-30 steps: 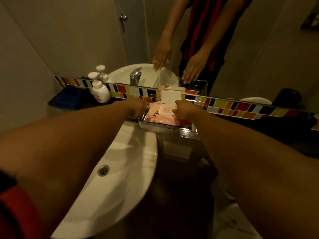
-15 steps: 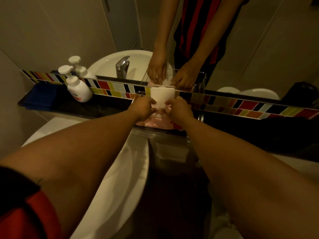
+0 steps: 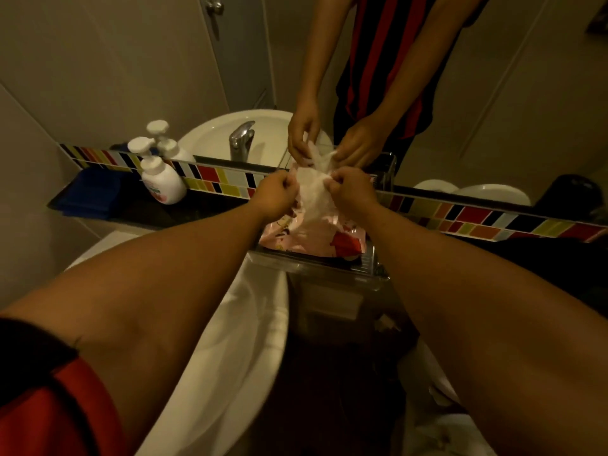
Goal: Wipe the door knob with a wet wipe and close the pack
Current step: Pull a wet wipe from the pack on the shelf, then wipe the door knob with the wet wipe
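A pink wet wipe pack (image 3: 316, 236) lies in a clear tray (image 3: 332, 266) on the dark shelf under the mirror. Above it a white wet wipe (image 3: 314, 195) hangs crumpled, its lower end still reaching down to the pack. My left hand (image 3: 274, 195) pinches the wipe's left edge and my right hand (image 3: 350, 190) pinches its right edge. The door knob (image 3: 214, 6) appears only as a reflection in the mirror, at the top.
A white sink (image 3: 230, 340) sits below my left arm, its tap (image 3: 241, 139) reflected in the mirror. A soap pump bottle (image 3: 161, 179) and a folded blue cloth (image 3: 88, 192) stand on the shelf at left. A coloured tile strip (image 3: 477, 222) runs along the mirror's base.
Both hands rose from the pack, drawing a white wipe up out of it. The raised white lid seen earlier is now hidden behind the wipe.
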### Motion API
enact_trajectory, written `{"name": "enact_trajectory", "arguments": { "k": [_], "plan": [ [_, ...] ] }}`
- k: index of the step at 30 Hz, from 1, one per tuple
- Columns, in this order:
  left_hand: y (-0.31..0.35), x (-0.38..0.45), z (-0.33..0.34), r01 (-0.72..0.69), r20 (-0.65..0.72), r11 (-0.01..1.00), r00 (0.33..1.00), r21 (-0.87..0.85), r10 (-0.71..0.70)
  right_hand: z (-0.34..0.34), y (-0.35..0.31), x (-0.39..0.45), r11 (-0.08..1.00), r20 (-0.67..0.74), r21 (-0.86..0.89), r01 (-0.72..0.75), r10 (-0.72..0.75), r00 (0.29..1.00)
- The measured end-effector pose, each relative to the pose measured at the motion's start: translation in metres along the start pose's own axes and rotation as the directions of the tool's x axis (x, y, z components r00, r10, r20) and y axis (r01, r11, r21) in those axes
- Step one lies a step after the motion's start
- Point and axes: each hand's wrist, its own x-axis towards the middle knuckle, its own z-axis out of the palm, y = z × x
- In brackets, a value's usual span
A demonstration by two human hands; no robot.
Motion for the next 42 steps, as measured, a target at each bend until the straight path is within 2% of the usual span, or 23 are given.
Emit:
{"name": "enact_trajectory", "arguments": {
  "k": [3,5,10,13,16,19,21,25,28,30,32,36,42],
  "plan": [
    [0.026,-0.006,-0.019,0.060,0.004,0.981,0.998,-0.184,-0.060,-0.017,-0.028,-0.003,0.985,-0.034,0.170,-0.032,0.038,0.999],
    [0.037,-0.009,-0.030,0.083,-0.006,0.970,0.996,-0.229,-0.086,-0.026,-0.043,-0.009,0.939,0.018,0.335,-0.082,0.080,0.997],
    [0.057,-0.040,-0.067,0.034,-0.073,0.926,0.995,-0.376,-0.066,-0.028,-0.090,-0.039,0.873,0.128,0.466,-0.143,0.094,0.987],
    [0.055,-0.074,-0.100,-0.017,-0.169,0.924,0.984,-0.381,-0.052,-0.014,-0.123,-0.061,0.866,0.161,0.480,-0.143,0.074,0.984],
    [0.040,-0.118,-0.143,-0.009,-0.215,0.931,0.974,-0.364,-0.075,0.007,-0.154,-0.088,0.872,0.263,0.475,-0.118,-0.013,0.965],
    [0.018,-0.177,-0.194,-0.004,-0.260,0.970,0.964,-0.243,-0.061,0.040,-0.188,-0.119,0.919,0.357,0.387,-0.080,-0.070,0.932],
    [0.000,-0.223,-0.227,0.013,-0.323,0.985,0.944,-0.174,-0.069,0.070,-0.215,-0.146,0.947,0.395,0.320,-0.004,-0.130,0.909],
    [-0.041,-0.330,-0.291,0.075,-0.490,0.993,0.864,-0.094,-0.112,0.141,-0.272,-0.218,0.964,0.461,0.210,0.161,-0.243,0.854],
    [-0.075,-0.421,-0.335,0.135,-0.584,0.984,0.792,-0.115,-0.177,0.195,-0.313,-0.286,0.946,0.566,0.306,0.109,-0.273,0.778],
    [-0.098,-0.479,-0.359,0.156,-0.626,0.974,0.747,-0.165,-0.226,0.230,-0.335,-0.333,0.930,0.639,0.364,0.044,-0.284,0.715],
    [-0.117,-0.533,-0.377,0.151,-0.646,0.958,0.711,-0.245,-0.278,0.260,-0.354,-0.382,0.912,0.686,0.409,0.037,-0.334,0.646],
    [-0.149,-0.630,-0.402,0.104,-0.675,0.887,0.611,-0.450,-0.414,0.310,-0.382,-0.469,0.897,0.711,0.419,0.140,-0.420,0.564],
    [-0.190,-0.737,-0.408,0.084,-0.717,0.824,0.450,-0.560,-0.533,0.358,-0.401,-0.565,0.890,0.764,0.416,0.185,-0.453,0.459]
  ]
}}
